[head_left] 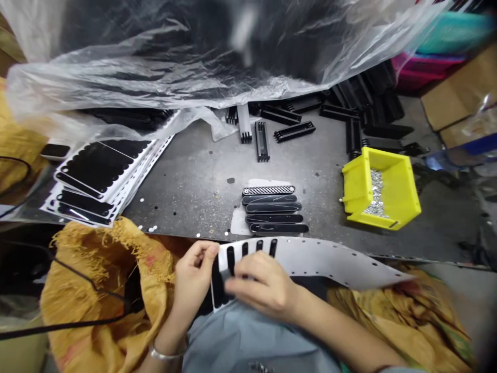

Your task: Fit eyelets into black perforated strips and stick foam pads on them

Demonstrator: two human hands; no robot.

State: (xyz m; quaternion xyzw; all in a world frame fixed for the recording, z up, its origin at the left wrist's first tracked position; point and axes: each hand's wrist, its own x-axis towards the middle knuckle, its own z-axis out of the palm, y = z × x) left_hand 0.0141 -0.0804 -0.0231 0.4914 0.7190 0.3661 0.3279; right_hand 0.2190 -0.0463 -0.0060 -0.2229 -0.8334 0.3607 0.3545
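My left hand [194, 274] pinches the left end of a long white backing sheet [326, 259] that carries black oblong stickers. My right hand [264, 285] lies over the same end of the sheet, fingers curled and pressed on a black sticker. The sheet runs off to the right over my lap, its right part bare with punched holes. Just beyond my hands, a small row of black oblong parts [274, 210] lies on the grey metal table [194, 181], the top one perforated.
A stack of sticker sheets [101, 176] sits at the left. A yellow bin [382, 189] with small silver parts stands at the right. Black ribbed parts [295, 129] lie at the back under a big clear plastic bag [186, 57]. Yellow cloth [112, 290] covers my lap.
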